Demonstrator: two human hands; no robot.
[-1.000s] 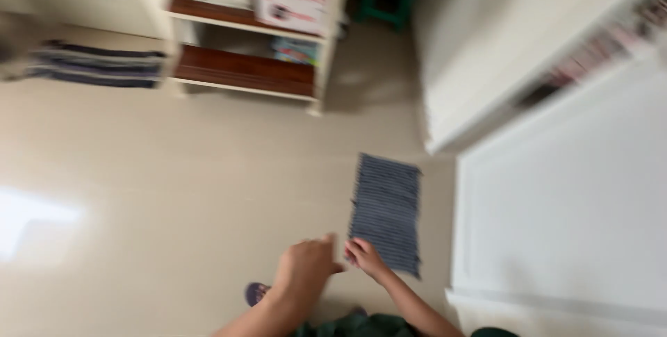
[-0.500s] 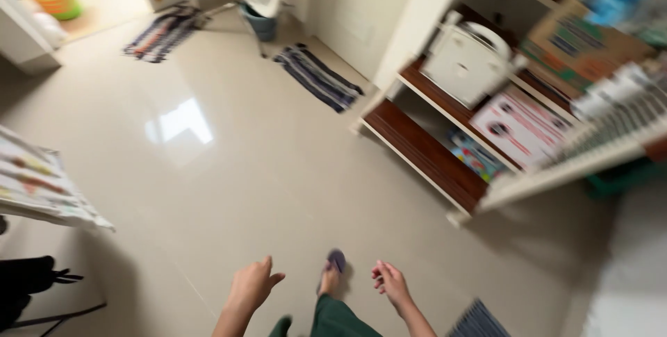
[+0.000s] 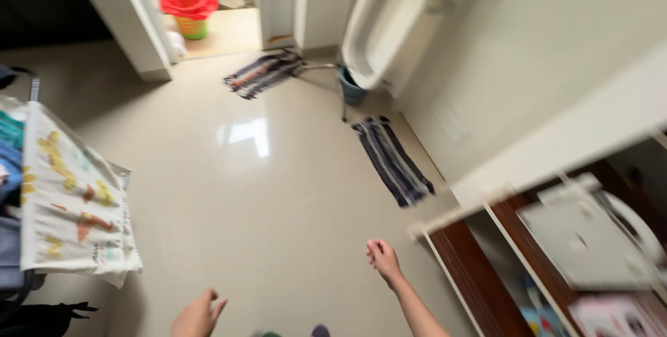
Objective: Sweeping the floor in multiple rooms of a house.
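Swinging free above the pale tiled floor (image 3: 264,240), both hands are empty and touch nothing. The right hand (image 3: 383,259) hangs in mid-air with its fingers curled loosely inward, closed on no object; the left hand (image 3: 198,316) sits at the bottom edge of the view, fingers slack and slightly bent, partly cut off by the frame, so their full spread is hard to tell. Their loose, uneven poses fit arms carried at the sides of a walking body rather than arms reaching for something.

Nearest the right hand is a low shelf unit (image 3: 479,288) with dark wooden boards and white uprights, holding a white appliance (image 3: 590,236) and some colourful packets below it. Nearest the left hand is a drying rack draped with a white printed cloth (image 3: 73,205), spread flat as if to air.

Further out, a dark striped mat (image 3: 392,160) lies beside the wall, and a second striped mat (image 3: 264,73) lies before a doorway, each placed where feet would step in or out. A white tub (image 3: 382,21) leans upright against the wall above a small dark bucket (image 3: 352,90). Through the doorway stands a red basket (image 3: 187,3) on a yellow-green one.
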